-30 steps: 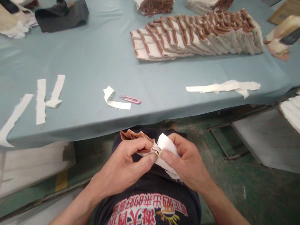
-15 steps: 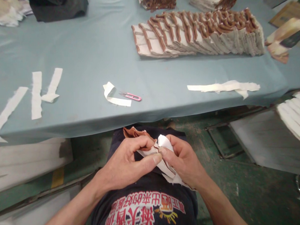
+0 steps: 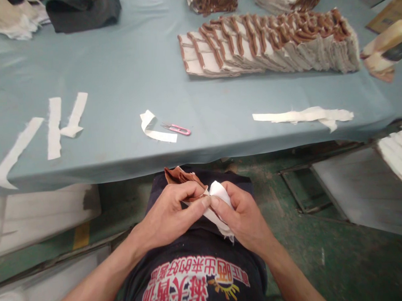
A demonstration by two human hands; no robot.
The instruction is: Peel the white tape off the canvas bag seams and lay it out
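Over my lap, my left hand (image 3: 180, 209) and my right hand (image 3: 237, 213) pinch a brown and white fabric piece (image 3: 178, 176) with thumbs close together. Its brown folds stick out beyond my left fingers, toward the table. The white part (image 3: 219, 189) rises between my right thumb and forefinger, and a frayed white edge hangs below. My fingers hide the spot where the two colours meet. On the table ahead lie pink thread snips (image 3: 178, 129), beside a curled white fabric strip (image 3: 153, 131).
A long row of folded brown-edged white fabric pieces (image 3: 266, 45) covers the table's right half. White strips (image 3: 54, 128) lie at the left, and more strips (image 3: 302, 115) at the right. A dark cloth bundle (image 3: 85, 13) sits at the back left. The blue-green table edge (image 3: 122, 167) runs before my knees.
My right hand has shifted slightly, and the white cloth below it now hangs shorter and more bunched. Both hands keep their pinch. The view has moved a little to the left.
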